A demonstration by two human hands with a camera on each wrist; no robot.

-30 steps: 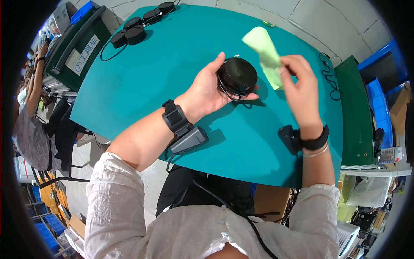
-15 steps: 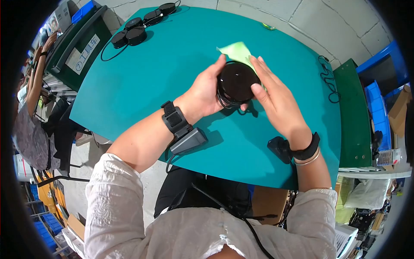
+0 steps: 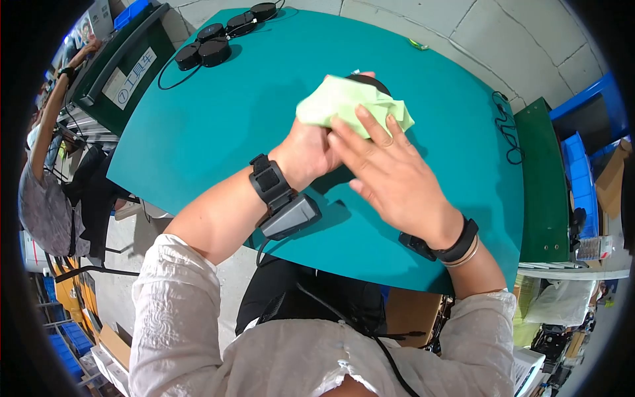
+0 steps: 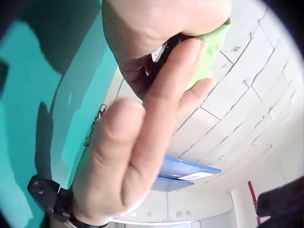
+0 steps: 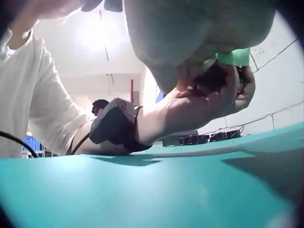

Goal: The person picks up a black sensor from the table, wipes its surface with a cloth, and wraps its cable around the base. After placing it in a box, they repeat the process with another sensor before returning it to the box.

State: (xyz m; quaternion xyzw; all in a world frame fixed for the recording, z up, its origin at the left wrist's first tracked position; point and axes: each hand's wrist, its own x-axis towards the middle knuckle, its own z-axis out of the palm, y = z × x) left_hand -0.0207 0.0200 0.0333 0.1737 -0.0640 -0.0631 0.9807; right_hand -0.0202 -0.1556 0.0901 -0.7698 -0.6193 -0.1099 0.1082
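Observation:
In the head view my left hand [image 3: 309, 149] grips a round black device [image 3: 372, 82] above the table, its fingers curled around the edge. A pale green cloth [image 3: 340, 102] lies over most of the device's top. My right hand [image 3: 398, 182] presses the cloth with its fingers nearly straight. The left wrist view shows the right hand [image 4: 137, 147] reaching in toward the cloth [image 4: 209, 54]. In the right wrist view the left hand [image 5: 204, 107] holds the dark device [image 5: 213, 78] from below. The device's underside is mostly hidden.
Several black round devices [image 3: 215, 51] with cables lie at the green table's [image 3: 264, 86] back left. A coiled black cable [image 3: 508, 129] is by the right edge and a small green item [image 3: 418, 45] by the back edge. Another person's arm [image 3: 49, 126] shows at far left.
The right hand has come leftward from beside the device and carried the cloth over its top. The left hand has kept its hold, and the device has turned and is now mostly covered.

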